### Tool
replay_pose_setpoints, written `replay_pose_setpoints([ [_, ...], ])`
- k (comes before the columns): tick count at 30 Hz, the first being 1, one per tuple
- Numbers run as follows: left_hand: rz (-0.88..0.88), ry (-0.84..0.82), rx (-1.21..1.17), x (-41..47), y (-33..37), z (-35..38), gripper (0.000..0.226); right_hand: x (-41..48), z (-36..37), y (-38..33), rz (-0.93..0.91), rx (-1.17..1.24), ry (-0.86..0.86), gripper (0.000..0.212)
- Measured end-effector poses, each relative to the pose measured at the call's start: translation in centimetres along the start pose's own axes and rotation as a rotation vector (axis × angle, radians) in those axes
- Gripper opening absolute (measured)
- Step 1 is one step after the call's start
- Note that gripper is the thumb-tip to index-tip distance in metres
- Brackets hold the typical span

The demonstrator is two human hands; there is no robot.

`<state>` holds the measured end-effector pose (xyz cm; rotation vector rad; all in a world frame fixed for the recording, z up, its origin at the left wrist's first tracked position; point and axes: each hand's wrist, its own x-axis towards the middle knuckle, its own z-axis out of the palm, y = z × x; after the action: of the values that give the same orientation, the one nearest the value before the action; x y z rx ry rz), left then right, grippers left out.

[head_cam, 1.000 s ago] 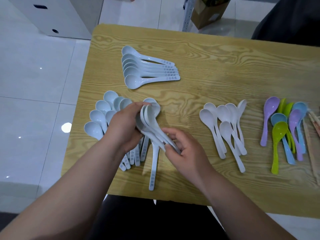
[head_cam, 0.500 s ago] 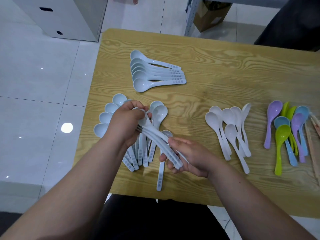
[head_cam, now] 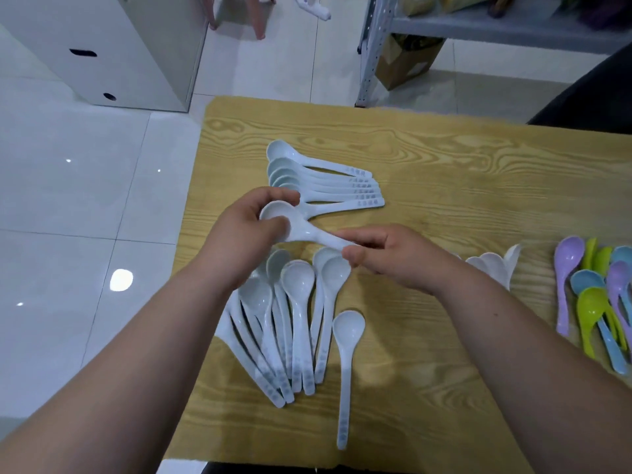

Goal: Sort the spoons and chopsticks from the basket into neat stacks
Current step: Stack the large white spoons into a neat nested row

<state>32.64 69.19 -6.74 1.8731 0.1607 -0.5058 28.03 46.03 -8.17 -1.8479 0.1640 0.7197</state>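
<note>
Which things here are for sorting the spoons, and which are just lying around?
For the job: held pale spoons, neat spoon stack, loose pale spoons, white spoons, coloured spoons.
Just lying about: cardboard box, white cabinet, metal shelf.

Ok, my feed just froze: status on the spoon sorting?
Left hand grips the bowl end of the held spoons, right hand pinches their handles. They hover just short of the neat stack. Loose pile lies nearer; nothing between.

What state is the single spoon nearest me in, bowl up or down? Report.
Bowl up: the single spoon lies flat on the table, hollow showing.
</note>
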Motion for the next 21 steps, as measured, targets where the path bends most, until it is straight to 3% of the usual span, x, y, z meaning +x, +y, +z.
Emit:
replay_pose_setpoints([
  [5, 0.262, 0.290, 0.143, 5.4, -0.8, -0.5, 0.030, 4.4, -2.5, -1.0, -0.147, -0.178, 0.259, 0.034],
  [9, 0.732, 0.128, 0.725, 9.2, -3.1, -0.5, 0.025, 9.3, -4.6, -1.5, -0.185, -0.286, 0.484, 0.040],
  [12, 0.989, 0.035, 0.946, 10.9, -4.2, 1.2, 0.023, 12.9, -5.6, -1.5, -0.209, -0.490, 0.543, 0.043],
  [16, 1.025, -0.017, 1.100, 11.9, -5.2, 2.3, 0.026, 16.3, -6.0, -1.3, -0.238, -0.613, 0.509, 0.045],
  [21, 1.039, -0.027, 1.067, 12.4, -5.7, 2.1, 0.025, 18.3, -6.5, -0.6, -0.276, -0.681, 0.359, 0.046],
])
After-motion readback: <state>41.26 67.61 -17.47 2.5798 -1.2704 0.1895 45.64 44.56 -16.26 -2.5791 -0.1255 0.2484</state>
